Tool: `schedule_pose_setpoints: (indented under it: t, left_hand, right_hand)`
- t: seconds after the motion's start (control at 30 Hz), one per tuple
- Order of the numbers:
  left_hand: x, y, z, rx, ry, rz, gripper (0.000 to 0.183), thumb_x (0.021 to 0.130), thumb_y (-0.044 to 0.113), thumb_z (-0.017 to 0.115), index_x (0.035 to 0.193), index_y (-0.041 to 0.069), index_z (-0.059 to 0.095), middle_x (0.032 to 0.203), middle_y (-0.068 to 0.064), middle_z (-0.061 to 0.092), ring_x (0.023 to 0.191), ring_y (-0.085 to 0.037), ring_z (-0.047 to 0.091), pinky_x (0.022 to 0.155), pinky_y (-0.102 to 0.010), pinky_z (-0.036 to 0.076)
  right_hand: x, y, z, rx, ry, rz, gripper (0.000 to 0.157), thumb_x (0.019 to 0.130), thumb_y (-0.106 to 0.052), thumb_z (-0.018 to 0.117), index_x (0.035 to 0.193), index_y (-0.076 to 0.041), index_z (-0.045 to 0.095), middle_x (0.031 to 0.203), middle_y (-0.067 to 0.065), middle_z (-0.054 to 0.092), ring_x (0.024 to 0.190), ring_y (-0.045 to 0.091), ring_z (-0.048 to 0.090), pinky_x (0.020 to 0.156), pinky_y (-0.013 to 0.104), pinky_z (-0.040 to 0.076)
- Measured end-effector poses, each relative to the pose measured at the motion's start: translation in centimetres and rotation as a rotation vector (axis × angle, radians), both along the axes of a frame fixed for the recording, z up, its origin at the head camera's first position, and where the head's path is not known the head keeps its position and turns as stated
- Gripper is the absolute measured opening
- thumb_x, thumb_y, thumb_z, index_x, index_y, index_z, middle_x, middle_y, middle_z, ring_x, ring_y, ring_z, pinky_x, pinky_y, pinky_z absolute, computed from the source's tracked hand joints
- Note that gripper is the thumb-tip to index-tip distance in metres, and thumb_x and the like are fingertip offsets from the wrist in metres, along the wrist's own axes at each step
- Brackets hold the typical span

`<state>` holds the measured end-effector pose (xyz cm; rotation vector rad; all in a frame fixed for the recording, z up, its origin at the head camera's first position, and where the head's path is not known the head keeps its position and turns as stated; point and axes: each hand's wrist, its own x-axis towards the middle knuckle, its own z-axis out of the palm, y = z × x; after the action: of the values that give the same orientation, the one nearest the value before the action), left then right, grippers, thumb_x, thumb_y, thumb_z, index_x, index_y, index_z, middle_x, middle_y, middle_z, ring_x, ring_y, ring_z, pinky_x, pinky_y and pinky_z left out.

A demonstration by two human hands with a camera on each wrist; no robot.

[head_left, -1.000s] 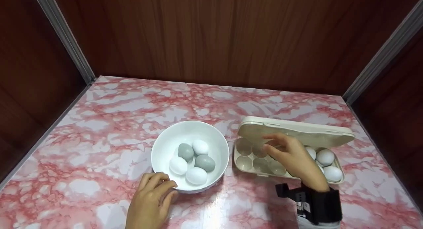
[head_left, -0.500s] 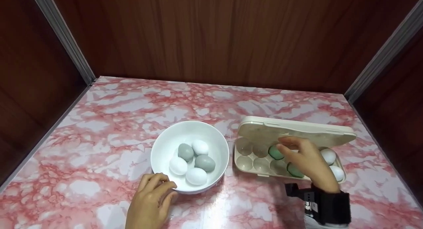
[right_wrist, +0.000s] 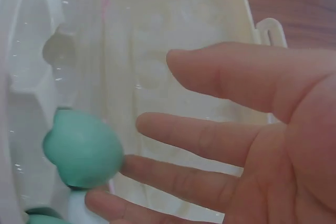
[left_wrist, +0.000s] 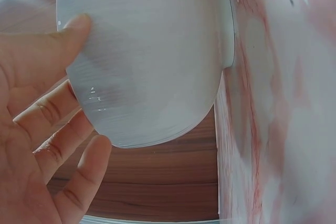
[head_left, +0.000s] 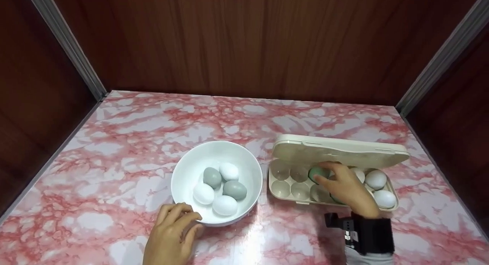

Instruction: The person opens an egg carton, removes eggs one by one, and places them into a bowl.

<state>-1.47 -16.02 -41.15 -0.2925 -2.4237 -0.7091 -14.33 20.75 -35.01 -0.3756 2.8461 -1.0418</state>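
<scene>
My left hand (head_left: 170,234) holds the near-left rim of a white bowl (head_left: 179,181), its thumb (left_wrist: 79,30) against the outer wall in the left wrist view. Several eggs lie in this bowl, some white (head_left: 203,193), some grey-green (head_left: 212,177). To the right, my right hand (head_left: 345,188) reaches into a cream plastic egg box (head_left: 288,199). Its thumb and a finger stand around a green egg (head_left: 315,174) in the back row. In the right wrist view the fingers are nearly straight and spread, one fingertip at the green egg (right_wrist: 89,150). The hand partly covers another green egg.
The egg box's hinged lid (head_left: 340,152) leans up behind the cups. Several pale eggs (head_left: 376,179) sit at its right end, and vacant cups (head_left: 280,188) at its left. Dark wood-look panels (head_left: 244,43) enclose the red-and-white marbled table (head_left: 137,127) at the back and sides.
My right hand first moved right over the egg box, uncovering the green eggs, then came back left and down to the back-row green egg. The left hand stays at the bowl.
</scene>
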Motion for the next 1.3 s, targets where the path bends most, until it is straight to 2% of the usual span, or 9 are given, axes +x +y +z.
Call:
schedule_pose_setpoints:
  t: [0.13, 0.23, 0.33, 0.47, 0.7, 0.77, 0.87, 1.03, 1.3]
  left_hand:
    - [0.0, -0.1, 0.0, -0.001, -0.001, -0.001, 0.025, 0.069, 0.007, 0.087, 0.089, 0.016, 0.075, 0.105, 0.002, 0.066, 0.1, -0.015, 0.052, 0.081, -0.029, 0.057]
    - [-0.1, -0.1, 0.0, -0.001, 0.015, -0.009, 0.025, 0.069, 0.007, 0.087, 0.088, 0.016, 0.075, 0.104, 0.003, 0.066, 0.099, -0.015, 0.052, 0.08, -0.029, 0.057]
    - [-0.1, 0.0, 0.0, -0.002, 0.025, -0.013, 0.024, 0.069, 0.008, 0.087, 0.088, 0.016, 0.074, 0.103, 0.004, 0.066, 0.099, -0.015, 0.052, 0.08, -0.03, 0.057]
    - [0.0, 0.0, 0.0, -0.003, 0.016, -0.012, 0.025, 0.069, 0.008, 0.087, 0.088, 0.016, 0.074, 0.103, 0.004, 0.066, 0.1, -0.015, 0.053, 0.081, -0.032, 0.057]
    - [0.1, 0.0, -0.2, 0.001, 0.008, -0.008, 0.026, 0.067, 0.007, 0.088, 0.088, 0.015, 0.075, 0.103, 0.003, 0.067, 0.099, -0.015, 0.052, 0.079, -0.029, 0.057]
    - [0.2, 0.0, -0.2, 0.0, 0.001, -0.005, 0.025, 0.067, 0.007, 0.088, 0.088, 0.015, 0.075, 0.102, 0.004, 0.066, 0.098, -0.015, 0.052, 0.076, -0.026, 0.057]
    - [0.2, 0.0, -0.1, -0.001, -0.01, 0.002, 0.025, 0.068, 0.007, 0.088, 0.088, 0.015, 0.075, 0.102, 0.004, 0.066, 0.098, -0.015, 0.052, 0.074, -0.023, 0.056]
    - [0.2, 0.1, 0.1, -0.004, -0.01, 0.004, 0.024, 0.07, 0.008, 0.087, 0.09, 0.016, 0.075, 0.103, 0.004, 0.066, 0.099, -0.015, 0.051, 0.077, -0.027, 0.056]
    - [0.1, 0.1, 0.0, -0.005, 0.023, -0.001, 0.025, 0.069, 0.008, 0.087, 0.089, 0.016, 0.074, 0.103, 0.004, 0.066, 0.099, -0.014, 0.052, 0.079, -0.03, 0.056]
  right_hand:
    - [-0.4, -0.4, -0.9, 0.03, 0.065, 0.003, 0.037, 0.093, -0.016, 0.065, 0.124, 0.004, 0.063, 0.123, 0.022, 0.065, 0.103, 0.028, 0.06, 0.087, 0.041, 0.049]
    - [-0.5, -0.7, -1.5, 0.062, 0.094, -0.02, 0.035, 0.091, -0.015, 0.066, 0.122, 0.001, 0.065, 0.118, 0.019, 0.067, 0.102, 0.029, 0.06, 0.087, 0.044, 0.049]
    - [-0.4, -1.0, -1.7, 0.109, 0.106, -0.054, 0.038, 0.09, -0.014, 0.066, 0.125, 0.001, 0.063, 0.122, 0.023, 0.065, 0.11, 0.037, 0.061, 0.093, 0.052, 0.049]
    - [-0.1, -1.6, -2.0, 0.195, 0.113, -0.094, 0.046, 0.091, -0.011, 0.066, 0.133, 0.003, 0.056, 0.13, 0.03, 0.059, 0.12, 0.049, 0.054, 0.099, 0.059, 0.047]
    - [-0.2, -1.9, -2.4, 0.228, 0.172, -0.141, 0.025, 0.084, -0.003, 0.065, 0.108, 0.003, 0.064, 0.098, 0.023, 0.062, 0.091, 0.043, 0.063, 0.077, 0.056, 0.052]
    - [-0.3, -1.9, -2.6, 0.229, 0.188, -0.15, 0.026, 0.082, -0.002, 0.065, 0.107, 0.004, 0.062, 0.095, 0.023, 0.06, 0.089, 0.043, 0.063, 0.076, 0.055, 0.052]
    - [-0.4, -1.9, -2.8, 0.226, 0.201, -0.161, 0.031, 0.081, -0.002, 0.066, 0.111, 0.006, 0.06, 0.097, 0.025, 0.061, 0.092, 0.046, 0.063, 0.078, 0.056, 0.052]
    - [-0.5, -1.9, -2.7, 0.225, 0.213, -0.159, 0.036, 0.082, -0.004, 0.068, 0.116, 0.006, 0.059, 0.105, 0.028, 0.063, 0.1, 0.05, 0.062, 0.086, 0.059, 0.051]
    - [-0.7, -2.0, -2.6, 0.216, 0.211, -0.163, 0.037, 0.081, -0.004, 0.066, 0.116, 0.004, 0.06, 0.106, 0.027, 0.062, 0.1, 0.049, 0.062, 0.086, 0.059, 0.051]
